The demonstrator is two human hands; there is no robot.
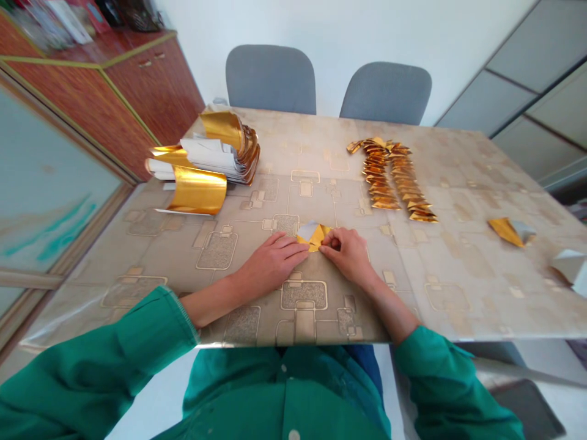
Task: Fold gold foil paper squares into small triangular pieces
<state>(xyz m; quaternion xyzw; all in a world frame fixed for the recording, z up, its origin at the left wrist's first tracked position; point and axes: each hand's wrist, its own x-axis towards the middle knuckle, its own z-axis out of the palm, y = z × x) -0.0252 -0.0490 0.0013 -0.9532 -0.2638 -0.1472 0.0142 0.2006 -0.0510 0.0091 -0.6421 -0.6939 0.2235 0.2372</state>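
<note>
A sheet of gold foil paper (315, 238), partly folded and showing some of its white back, lies on the table between my hands. My left hand (276, 260) rests beside it with its fingers stretched out, the tips touching the paper's left edge. On the other side, my right hand (346, 250) pinches the paper's right edge between thumb and curled fingers. How far the fingers reach under the paper is hidden. Beyond my right hand, two rows of folded gold paper pieces (380, 174) stand packed closely together.
A stack of curled gold and white paper sheets (211, 156) sits at the table's left. On the right lie a loose folded gold piece (505, 231) and a whitish paper (570, 266). A patterned cloth (307, 183) covers the table. Two grey chairs (270, 79) stand behind it.
</note>
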